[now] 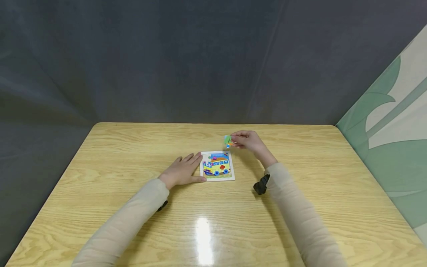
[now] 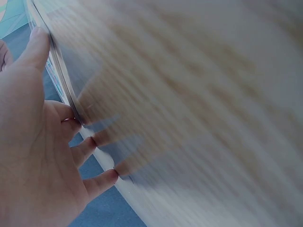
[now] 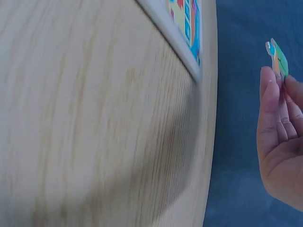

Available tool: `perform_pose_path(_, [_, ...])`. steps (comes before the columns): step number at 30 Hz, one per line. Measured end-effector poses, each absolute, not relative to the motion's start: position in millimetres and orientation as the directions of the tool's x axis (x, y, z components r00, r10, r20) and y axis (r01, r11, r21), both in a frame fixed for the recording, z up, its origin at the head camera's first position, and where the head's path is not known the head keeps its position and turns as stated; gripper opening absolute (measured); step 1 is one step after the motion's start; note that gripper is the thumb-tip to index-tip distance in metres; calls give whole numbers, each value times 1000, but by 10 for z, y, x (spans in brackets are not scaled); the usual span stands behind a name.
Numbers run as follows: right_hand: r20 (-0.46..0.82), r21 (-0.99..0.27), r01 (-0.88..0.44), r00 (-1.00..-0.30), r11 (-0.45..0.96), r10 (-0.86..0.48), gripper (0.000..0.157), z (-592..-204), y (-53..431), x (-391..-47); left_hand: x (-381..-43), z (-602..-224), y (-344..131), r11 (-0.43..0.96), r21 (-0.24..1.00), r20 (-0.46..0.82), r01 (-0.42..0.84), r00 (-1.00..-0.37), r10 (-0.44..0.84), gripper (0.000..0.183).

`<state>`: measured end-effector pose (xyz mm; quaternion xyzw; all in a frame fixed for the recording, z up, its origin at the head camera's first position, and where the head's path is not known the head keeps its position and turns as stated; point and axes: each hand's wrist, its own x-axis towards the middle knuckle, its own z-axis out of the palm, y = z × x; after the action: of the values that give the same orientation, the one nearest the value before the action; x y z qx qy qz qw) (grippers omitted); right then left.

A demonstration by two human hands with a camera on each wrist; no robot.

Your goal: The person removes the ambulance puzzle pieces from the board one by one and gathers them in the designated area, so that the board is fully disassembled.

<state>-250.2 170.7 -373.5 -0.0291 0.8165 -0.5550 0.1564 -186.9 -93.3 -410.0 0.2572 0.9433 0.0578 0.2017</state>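
Observation:
My right hand [image 1: 247, 141] pinches a puzzle piece [image 1: 228, 141] with green, orange and blue on it, raised just beyond the puzzle's far edge. In the right wrist view the same puzzle piece [image 3: 279, 59] stands up between thumb and fingers. A small white-framed jigsaw puzzle [image 1: 217, 179] lies on the table, showing a yellow ambulance with a red cross. Its upper left corner shows a pale bare gap. My left hand [image 1: 183, 171] lies spread at the puzzle's left side, thumb and fingertips on the frame's edge. In the left wrist view the left hand's fingertips [image 2: 110, 177] touch the tabletop.
The wooden table [image 1: 133, 148] has a glossy top with a bright reflection near the front. A dark curtain [image 1: 213, 63] hangs behind it, and a green and white leaf-patterned cloth [image 1: 393, 129] is on the right. Black wrist cameras [image 1: 261, 184] sit under the sleeves.

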Motion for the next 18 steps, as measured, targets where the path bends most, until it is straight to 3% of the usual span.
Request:
perform_pose_path(11, [-232, -930, 168, -958, 327, -168, 38, -3783, 2066, -2523, -1873, -4089, -930, 860, 214, -353, 463, -785, 510, 90])
perform_pose_path(18, [-253, -908, 184, -957, 377, -142, 40, -3815, 2234, -2496, -1867, -4076, -927, 864, 204, -358, 461, -786, 504, 90])
